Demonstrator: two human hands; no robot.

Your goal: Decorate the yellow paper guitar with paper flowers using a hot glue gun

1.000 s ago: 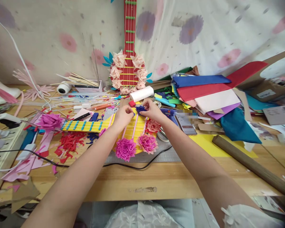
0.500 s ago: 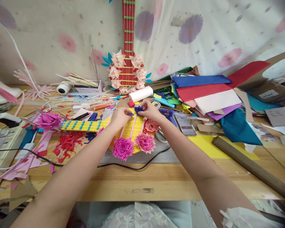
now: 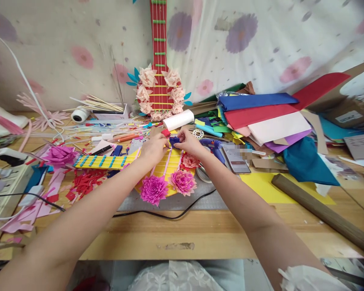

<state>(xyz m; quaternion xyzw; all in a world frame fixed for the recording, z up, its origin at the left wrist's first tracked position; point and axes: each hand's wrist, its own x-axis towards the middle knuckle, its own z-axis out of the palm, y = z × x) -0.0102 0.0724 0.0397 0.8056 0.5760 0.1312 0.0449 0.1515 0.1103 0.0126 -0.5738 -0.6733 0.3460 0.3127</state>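
- The right hand (image 3: 189, 141) has a narrow grip, thumb and fingertips pinching a blue flower (image 3: 174, 141), apparently of crinkled paper.
- The left hand (image 3: 154, 148) is curled just beside it, fingertips close together; whether that grip holds anything, I cannot tell.
- The blue flower is at the far edge of the yellow guitar (image 3: 173, 163), between the two hands; whether it touches the guitar is hidden.
- It should be very light and soft, with thin folds that crush or crease easily. Best taken low at its base, with a light pinch, keeping pressure off the petals.
- The guitar lies flat on the worktop (image 3: 139, 234), partly over a grey mat (image 3: 210, 202), its neck toward the left. It looks light and fairly stiff, likely card, so it could slide if nudged.
- Steady it by the body's bare rim; the thin strings, the magenta flower (image 3: 154, 189), the pink flower (image 3: 183, 182) and the coral flower (image 3: 191, 161) look easy to bend.
- A glue gun (image 3: 216, 149) lies just beyond the right wrist.
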